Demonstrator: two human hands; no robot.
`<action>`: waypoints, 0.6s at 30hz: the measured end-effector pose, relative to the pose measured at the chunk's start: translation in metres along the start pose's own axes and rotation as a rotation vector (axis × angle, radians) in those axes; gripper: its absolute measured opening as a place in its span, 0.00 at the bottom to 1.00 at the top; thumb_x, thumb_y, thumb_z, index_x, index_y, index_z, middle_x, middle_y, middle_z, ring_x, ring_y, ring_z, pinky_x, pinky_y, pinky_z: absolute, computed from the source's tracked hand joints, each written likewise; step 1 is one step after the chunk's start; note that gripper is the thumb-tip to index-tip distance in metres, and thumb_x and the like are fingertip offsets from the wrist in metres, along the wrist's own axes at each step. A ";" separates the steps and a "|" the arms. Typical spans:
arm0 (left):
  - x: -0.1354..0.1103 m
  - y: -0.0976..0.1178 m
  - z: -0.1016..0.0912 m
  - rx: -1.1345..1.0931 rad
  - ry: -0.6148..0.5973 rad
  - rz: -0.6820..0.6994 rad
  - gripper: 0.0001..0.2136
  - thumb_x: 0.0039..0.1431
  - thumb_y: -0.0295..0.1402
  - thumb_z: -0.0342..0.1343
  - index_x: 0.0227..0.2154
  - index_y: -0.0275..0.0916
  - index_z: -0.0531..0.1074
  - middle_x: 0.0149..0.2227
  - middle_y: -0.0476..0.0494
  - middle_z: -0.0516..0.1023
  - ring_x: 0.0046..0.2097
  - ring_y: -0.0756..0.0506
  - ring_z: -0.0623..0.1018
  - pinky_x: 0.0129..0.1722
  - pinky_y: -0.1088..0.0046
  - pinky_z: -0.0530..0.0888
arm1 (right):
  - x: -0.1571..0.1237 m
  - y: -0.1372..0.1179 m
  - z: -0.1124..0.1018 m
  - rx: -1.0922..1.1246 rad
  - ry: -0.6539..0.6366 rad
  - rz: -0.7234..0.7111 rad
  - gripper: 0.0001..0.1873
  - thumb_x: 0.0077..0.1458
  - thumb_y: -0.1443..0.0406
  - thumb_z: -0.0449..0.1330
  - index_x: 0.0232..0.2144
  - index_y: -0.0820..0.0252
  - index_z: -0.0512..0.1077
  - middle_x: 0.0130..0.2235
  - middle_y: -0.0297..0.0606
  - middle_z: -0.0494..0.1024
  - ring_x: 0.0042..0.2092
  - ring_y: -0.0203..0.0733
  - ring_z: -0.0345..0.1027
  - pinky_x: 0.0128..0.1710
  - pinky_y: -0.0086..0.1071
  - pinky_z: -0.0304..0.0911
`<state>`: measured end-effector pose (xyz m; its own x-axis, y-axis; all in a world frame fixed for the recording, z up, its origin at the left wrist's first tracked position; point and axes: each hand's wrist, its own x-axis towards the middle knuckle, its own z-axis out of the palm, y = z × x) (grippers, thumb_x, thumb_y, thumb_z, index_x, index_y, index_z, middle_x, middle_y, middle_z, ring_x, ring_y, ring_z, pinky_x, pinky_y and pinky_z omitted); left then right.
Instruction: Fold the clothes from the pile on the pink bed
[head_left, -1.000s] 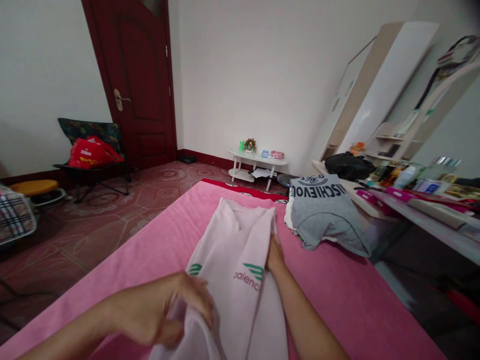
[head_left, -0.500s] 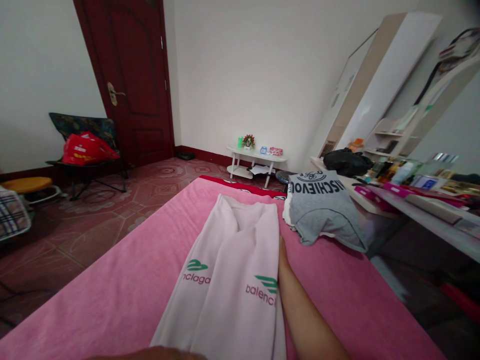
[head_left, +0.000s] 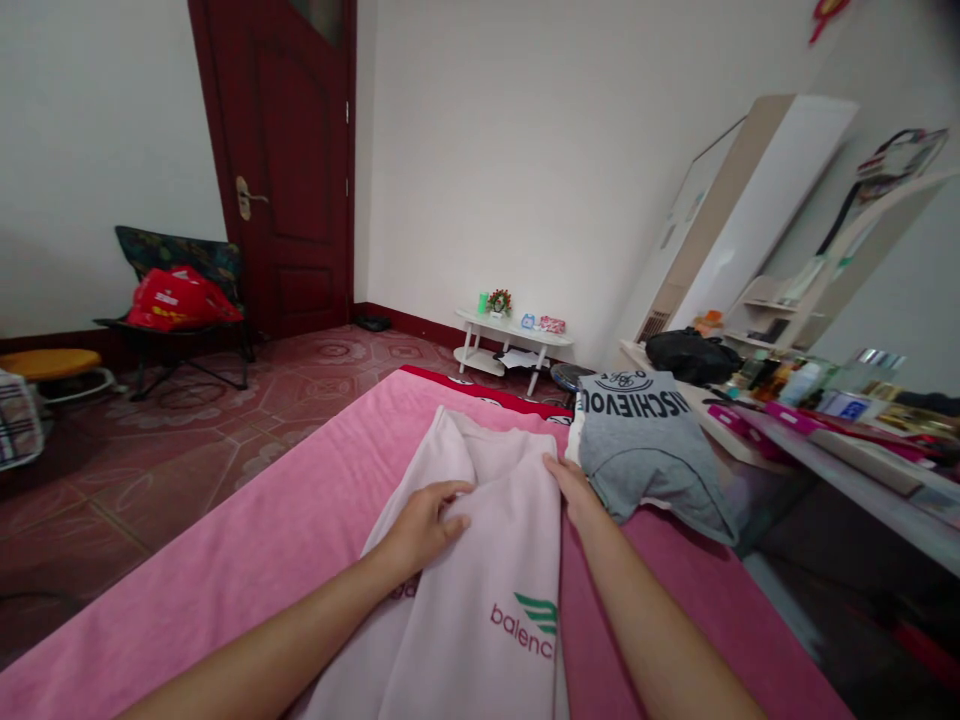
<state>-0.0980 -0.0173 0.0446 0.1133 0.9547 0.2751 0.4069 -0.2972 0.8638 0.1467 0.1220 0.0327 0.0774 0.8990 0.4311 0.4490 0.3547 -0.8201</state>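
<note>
A pale pink garment (head_left: 480, 540) lies lengthwise near the middle of the pink-covered bed (head_left: 285, 520), its V-shaped opening towards the bed's far edge and its green-and-red lettering towards the near one; being spread like this probably lets the whole long shape be supported and smoothed. Over the bed's middle, the person's left hand (head_left: 431, 525) rests on the cloth just below that opening, thumb and forefinger parted with a gap between them, seemingly to flatten or align the front layer. The right hand (head_left: 571, 488) sits at the garment's right border, fingertips touching it, perhaps to keep that side straight; whether it pinches any fabric cannot be told. On the bed's right side, a grey shirt (head_left: 637, 450) lies on top of other folded-looking cloth, so close to the right wrist that it likely limits movement that way; whether they touch is unclear. To the bed's right stands a dressing table (head_left: 757, 445) bearing a black bag (head_left: 694, 357) and bottles (head_left: 802, 382). Beyond the bed's far edge is a low white table (head_left: 517, 330); well apart to its left, a folding chair (head_left: 217, 262) holds a red bag (head_left: 180, 298).
</note>
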 end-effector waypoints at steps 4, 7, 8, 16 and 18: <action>-0.005 -0.009 0.000 -0.131 0.176 0.074 0.11 0.52 0.28 0.55 0.39 0.41 0.76 0.39 0.44 0.76 0.43 0.42 0.76 0.45 0.67 0.71 | 0.026 -0.009 0.013 -0.017 -0.033 -0.004 0.26 0.51 0.59 0.53 0.49 0.68 0.70 0.42 0.47 0.79 0.40 0.46 0.75 0.38 0.36 0.70; -0.009 -0.010 -0.004 -0.021 0.205 0.072 0.13 0.49 0.25 0.54 0.37 0.41 0.75 0.36 0.46 0.74 0.40 0.43 0.75 0.42 0.67 0.70 | 0.023 -0.004 0.031 -0.139 -0.039 0.006 0.28 0.51 0.62 0.53 0.55 0.68 0.65 0.49 0.49 0.75 0.48 0.47 0.71 0.48 0.39 0.66; -0.009 -0.012 -0.004 0.022 0.191 0.053 0.13 0.47 0.24 0.54 0.37 0.41 0.75 0.35 0.46 0.74 0.39 0.44 0.74 0.41 0.67 0.70 | 0.019 -0.001 0.036 -0.195 -0.039 0.021 0.28 0.51 0.63 0.54 0.54 0.68 0.66 0.50 0.51 0.74 0.50 0.50 0.69 0.50 0.41 0.64; -0.008 -0.018 -0.004 0.242 0.176 0.026 0.17 0.46 0.22 0.54 0.40 0.41 0.73 0.39 0.43 0.72 0.43 0.42 0.73 0.46 0.63 0.70 | -0.012 0.002 0.044 -0.546 -0.064 0.068 0.30 0.58 0.60 0.52 0.61 0.62 0.56 0.60 0.55 0.59 0.61 0.58 0.53 0.59 0.50 0.49; -0.010 -0.016 -0.005 0.277 0.169 0.125 0.22 0.46 0.21 0.54 0.45 0.42 0.73 0.52 0.40 0.68 0.52 0.40 0.69 0.54 0.60 0.66 | -0.016 0.001 0.040 -0.669 -0.096 -0.004 0.32 0.60 0.59 0.51 0.64 0.59 0.52 0.65 0.52 0.52 0.64 0.59 0.47 0.60 0.51 0.48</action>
<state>-0.1100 -0.0222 0.0303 0.0354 0.8886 0.4572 0.6329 -0.3740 0.6779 0.1102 0.1186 0.0098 0.0091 0.9277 0.3731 0.9059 0.1504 -0.3960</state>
